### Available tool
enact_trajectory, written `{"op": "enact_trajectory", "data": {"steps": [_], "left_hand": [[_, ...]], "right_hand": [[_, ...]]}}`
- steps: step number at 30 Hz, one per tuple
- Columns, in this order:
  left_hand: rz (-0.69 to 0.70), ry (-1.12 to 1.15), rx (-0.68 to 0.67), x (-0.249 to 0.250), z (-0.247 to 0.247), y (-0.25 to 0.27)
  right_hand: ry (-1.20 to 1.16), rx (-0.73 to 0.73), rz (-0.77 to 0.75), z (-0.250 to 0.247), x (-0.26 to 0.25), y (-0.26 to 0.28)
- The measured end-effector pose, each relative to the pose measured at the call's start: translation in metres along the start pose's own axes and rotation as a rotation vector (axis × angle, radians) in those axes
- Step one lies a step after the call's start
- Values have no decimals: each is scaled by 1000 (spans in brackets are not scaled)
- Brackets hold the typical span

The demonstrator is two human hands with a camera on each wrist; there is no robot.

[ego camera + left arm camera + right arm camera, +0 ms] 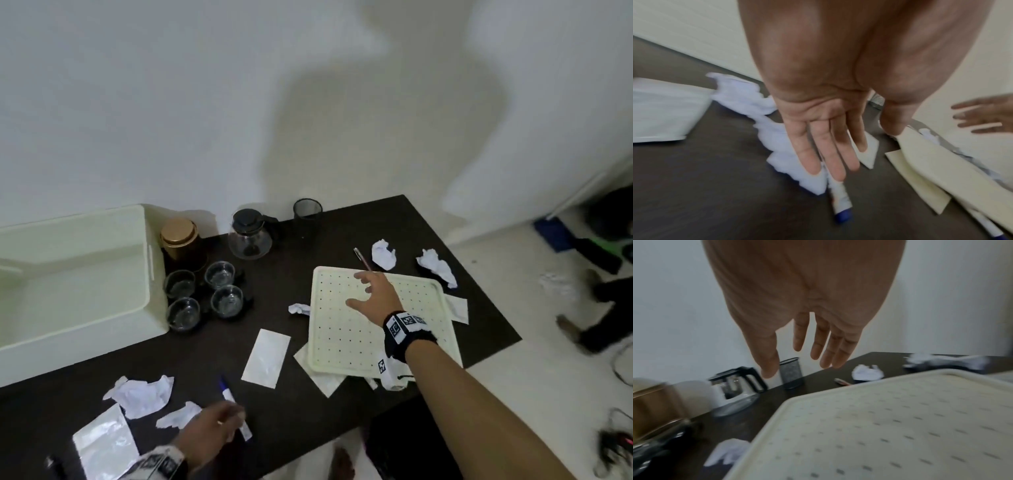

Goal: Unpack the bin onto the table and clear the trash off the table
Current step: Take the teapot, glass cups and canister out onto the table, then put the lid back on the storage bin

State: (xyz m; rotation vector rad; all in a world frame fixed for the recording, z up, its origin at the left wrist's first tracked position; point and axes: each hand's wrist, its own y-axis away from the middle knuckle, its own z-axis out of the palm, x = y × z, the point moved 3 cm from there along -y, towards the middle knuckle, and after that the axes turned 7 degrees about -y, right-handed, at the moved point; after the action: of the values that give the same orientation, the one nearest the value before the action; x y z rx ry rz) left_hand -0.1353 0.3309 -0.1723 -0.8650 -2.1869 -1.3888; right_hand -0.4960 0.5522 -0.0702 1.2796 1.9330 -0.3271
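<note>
Left hand (818, 129): fingers straight, over marker (840, 203), lower centre; pinch its barrel.
Right hand (373, 294): spread, empty, above tray (342, 342).

room dim and evenly lit, colours muted. light comes from behind the person: large soft-edged shadow on the wall (359, 137) above the desk (342, 233). head view soft overall, straight edges bowed near the frame borders. left wrist view motion-smeared; crumpled paper (764, 129) streaked, marker (840, 203) blurred. right wrist view: perforated tray (900, 426) holes drawn into dashes, glass jug (735, 391) and left edge heavily blurred. faint glare on plastic sleeve (102, 442).
</note>
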Motion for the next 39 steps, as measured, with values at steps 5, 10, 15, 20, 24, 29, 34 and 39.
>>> {"op": "enact_trajectory", "data": {"steps": [5,10,15,20,24,29,34,39], "left_hand": [[101,-110,112,125,28,-55],[138,-220,163,176,65,-102],[85,-356,293,187,104,-124],[16,-370,371,188,116,-141],[-25,-387,407,189,114,-138],[-30,-372,414,197,98,-128],[25,-290,475,211,68,-107],[52,-242,573,213,5,-82]], "right_hand": [[-43,119,208,-65,101,42],[6,155,379,-100,194,70],[154,85,467,-105,250,74],[0,57,415,-105,270,59],[-29,-7,420,-104,273,49],[-191,3,424,-101,269,43],[-283,26,339,-110,238,28],[-287,5,191,-112,165,-9]]}}
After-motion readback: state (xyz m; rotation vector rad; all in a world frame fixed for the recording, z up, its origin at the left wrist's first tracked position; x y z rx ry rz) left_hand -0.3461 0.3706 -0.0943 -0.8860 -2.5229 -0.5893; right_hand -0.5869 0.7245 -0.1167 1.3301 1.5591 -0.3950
